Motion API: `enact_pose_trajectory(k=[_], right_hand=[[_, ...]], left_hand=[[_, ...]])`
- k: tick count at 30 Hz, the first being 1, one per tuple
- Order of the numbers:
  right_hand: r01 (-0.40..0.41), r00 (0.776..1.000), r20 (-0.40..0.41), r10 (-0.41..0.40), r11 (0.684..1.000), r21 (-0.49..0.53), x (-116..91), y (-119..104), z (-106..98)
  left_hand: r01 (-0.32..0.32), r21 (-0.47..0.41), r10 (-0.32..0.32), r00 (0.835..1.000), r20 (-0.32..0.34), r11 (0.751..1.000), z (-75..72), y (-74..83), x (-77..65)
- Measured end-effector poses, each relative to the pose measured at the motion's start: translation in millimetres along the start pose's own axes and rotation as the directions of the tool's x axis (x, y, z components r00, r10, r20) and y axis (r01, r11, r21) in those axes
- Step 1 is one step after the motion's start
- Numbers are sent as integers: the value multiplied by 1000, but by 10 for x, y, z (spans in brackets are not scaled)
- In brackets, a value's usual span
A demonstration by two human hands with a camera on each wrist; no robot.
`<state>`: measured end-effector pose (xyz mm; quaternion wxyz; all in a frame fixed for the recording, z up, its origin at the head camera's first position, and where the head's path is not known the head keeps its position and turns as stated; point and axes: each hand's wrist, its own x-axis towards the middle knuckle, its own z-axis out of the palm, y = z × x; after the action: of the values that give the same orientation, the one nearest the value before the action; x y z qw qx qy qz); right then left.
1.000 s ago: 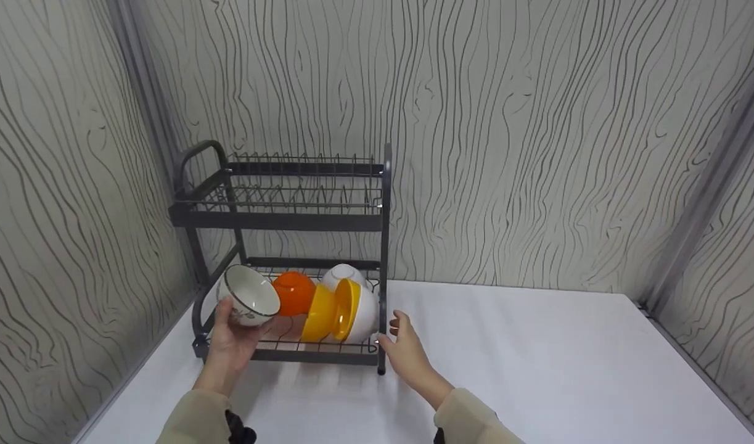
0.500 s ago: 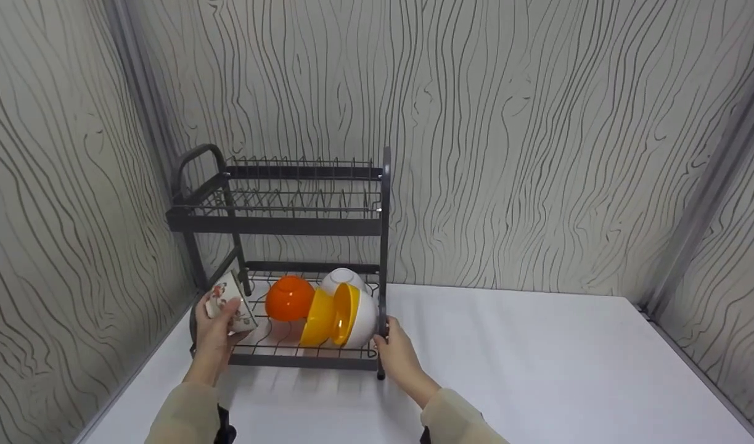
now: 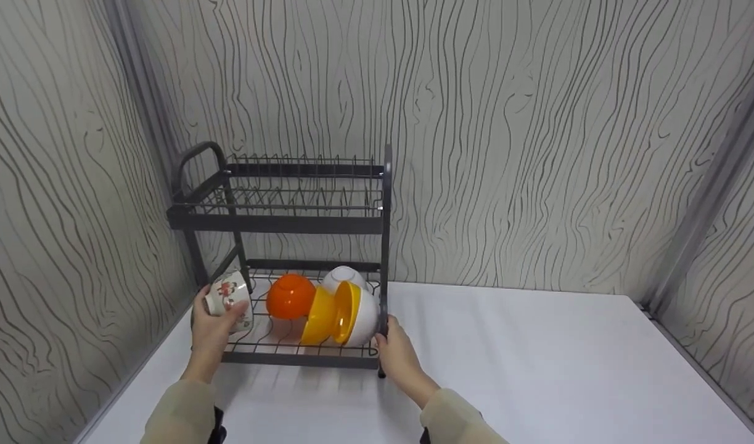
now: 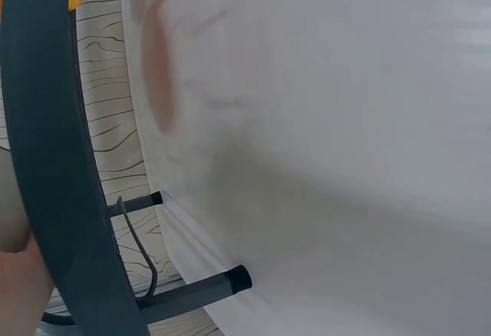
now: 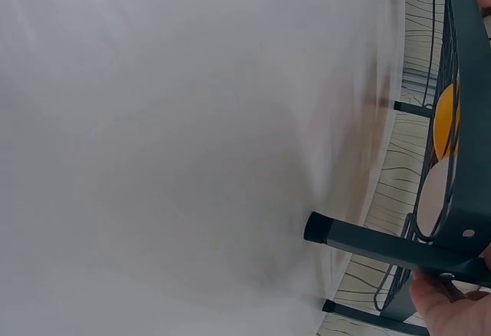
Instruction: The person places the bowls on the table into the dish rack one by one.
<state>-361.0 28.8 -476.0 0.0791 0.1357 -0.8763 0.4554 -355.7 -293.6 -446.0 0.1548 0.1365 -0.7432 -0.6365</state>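
A white bowl with a red flower pattern [image 3: 232, 291] is tilted on its side at the left end of the lower shelf of a dark two-tier dish rack [image 3: 278, 223]. My left hand [image 3: 211, 330] grips it, thumb on the near side; whether the bowl touches the wires I cannot tell. In the left wrist view only a bit of the left hand [image 4: 19, 294] shows behind the rack's front bar. My right hand [image 3: 402, 361] holds the rack's right front post, also seen in the right wrist view, where the thumb and fingers [image 5: 453, 309] lie against the post.
Right of the held bowl, the lower shelf bears an upturned orange bowl [image 3: 290, 297], a yellow bowl [image 3: 317, 317] on its side, a white bowl with yellow inside [image 3: 364, 317] and a white bowl [image 3: 343, 275] behind. Patterned walls [image 3: 506, 123] enclose the white table [image 3: 506, 357].
My left hand has turned the flowered bowl from mouth facing up and right onto its side and moved it left and down. My right hand has closed round the rack's post.
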Motion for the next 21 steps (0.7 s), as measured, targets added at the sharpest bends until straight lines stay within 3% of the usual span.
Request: enact_pose_trajectory(k=[5,10,15,18,21], right_hand=[[-12,1000,4,12,1000,14,-3,7,10],[-3,1000,7,3,1000,9,-10,13,13],[12,1000,6,-12,1000,0,-15,9,5],[11,1000,5,-11,1000,1,-15,2,3],[10,1000,3,-10,1000,3,-18,-5,7]], left_hand=[[-78,33,78,997,-15,996,-9,-23,-6],[-142,151,151,987,-48,978,0,-35,1],[-150,264,179,979,-93,953,40,-48,-13],[-169,305,218,966,-136,937,74,-71,-25],[-212,350,285,943,-173,913,109,-105,-24]])
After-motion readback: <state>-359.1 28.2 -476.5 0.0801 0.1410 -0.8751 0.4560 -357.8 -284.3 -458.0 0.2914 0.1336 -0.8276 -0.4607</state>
